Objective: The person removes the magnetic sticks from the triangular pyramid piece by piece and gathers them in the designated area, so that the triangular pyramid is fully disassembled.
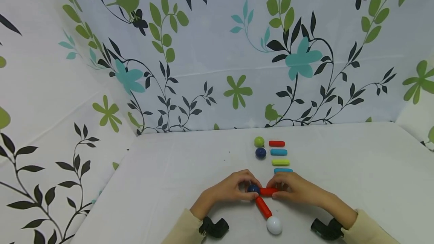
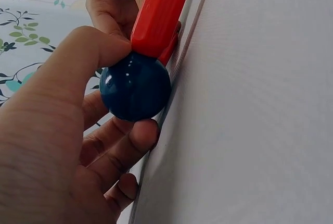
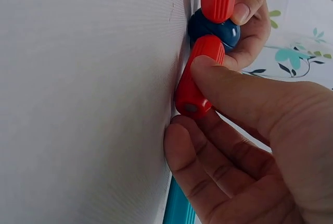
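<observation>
My left hand (image 1: 235,187) pinches a dark blue ball (image 2: 136,86) between thumb and fingers, low over the white table. Between the thumb and fingers of my right hand (image 1: 295,187) is a red ridged rod (image 3: 200,75), its inner end touching the blue ball. A second red rod (image 1: 263,207) runs from the same ball toward the near side and meets a white ball (image 1: 274,225). In the right wrist view, the held rod's free end shows a grey spot.
Beyond the hands lie a green ball (image 1: 259,141) and another dark blue ball (image 1: 260,153). Beside them is a column of rods: red (image 1: 276,144), blue (image 1: 278,152), yellow-green (image 1: 280,162) and another blue (image 1: 283,170), close to the right hand. A patterned cloth (image 1: 210,48) hangs behind.
</observation>
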{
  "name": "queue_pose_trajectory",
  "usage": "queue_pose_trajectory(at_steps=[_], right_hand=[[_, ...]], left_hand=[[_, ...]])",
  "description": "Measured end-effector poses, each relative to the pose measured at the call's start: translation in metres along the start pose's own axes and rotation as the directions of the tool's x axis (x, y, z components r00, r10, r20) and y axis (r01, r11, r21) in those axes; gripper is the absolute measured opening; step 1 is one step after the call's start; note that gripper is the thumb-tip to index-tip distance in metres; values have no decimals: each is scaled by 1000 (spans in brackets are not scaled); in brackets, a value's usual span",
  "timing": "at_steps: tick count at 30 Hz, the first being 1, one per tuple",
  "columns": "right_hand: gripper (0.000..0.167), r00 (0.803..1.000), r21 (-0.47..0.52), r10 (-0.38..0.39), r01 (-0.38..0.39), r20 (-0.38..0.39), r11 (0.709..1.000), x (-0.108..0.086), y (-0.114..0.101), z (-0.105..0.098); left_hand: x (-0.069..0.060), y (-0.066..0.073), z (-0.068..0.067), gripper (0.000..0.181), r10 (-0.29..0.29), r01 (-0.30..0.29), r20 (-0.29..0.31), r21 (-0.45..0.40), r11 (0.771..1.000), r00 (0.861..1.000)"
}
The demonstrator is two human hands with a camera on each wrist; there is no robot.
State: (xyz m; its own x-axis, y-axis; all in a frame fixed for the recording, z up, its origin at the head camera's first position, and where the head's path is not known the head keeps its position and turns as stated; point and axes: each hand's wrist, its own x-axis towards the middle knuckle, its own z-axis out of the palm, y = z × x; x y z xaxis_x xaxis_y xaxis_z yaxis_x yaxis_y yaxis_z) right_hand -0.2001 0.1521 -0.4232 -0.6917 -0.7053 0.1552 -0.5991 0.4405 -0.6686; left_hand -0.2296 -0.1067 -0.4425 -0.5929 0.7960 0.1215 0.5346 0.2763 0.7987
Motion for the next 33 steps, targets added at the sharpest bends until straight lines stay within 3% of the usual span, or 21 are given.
queue_pose_trajectory(at_steps=[11,19,26,33], right_hand=[[23,1000,17,-21,21,18,1000,-2,0,0],[23,999,-4,31,-31,14,1000,-6,0,-2],[23,996,-28,87,-87,-28,996,-15,2,-9],[24,989,-74,117,-124,-94,990,-23,7,-17]], left_hand=[[0,1,-1,24,12,-12,15,-1,1000,1000],[0,1,-1,23,11,-11,29,8,1000,1000],[1,0,-1,23,-19,19,21,8,1000,1000],[0,0,-1,21,9,-9,12,20,1000,1000]])
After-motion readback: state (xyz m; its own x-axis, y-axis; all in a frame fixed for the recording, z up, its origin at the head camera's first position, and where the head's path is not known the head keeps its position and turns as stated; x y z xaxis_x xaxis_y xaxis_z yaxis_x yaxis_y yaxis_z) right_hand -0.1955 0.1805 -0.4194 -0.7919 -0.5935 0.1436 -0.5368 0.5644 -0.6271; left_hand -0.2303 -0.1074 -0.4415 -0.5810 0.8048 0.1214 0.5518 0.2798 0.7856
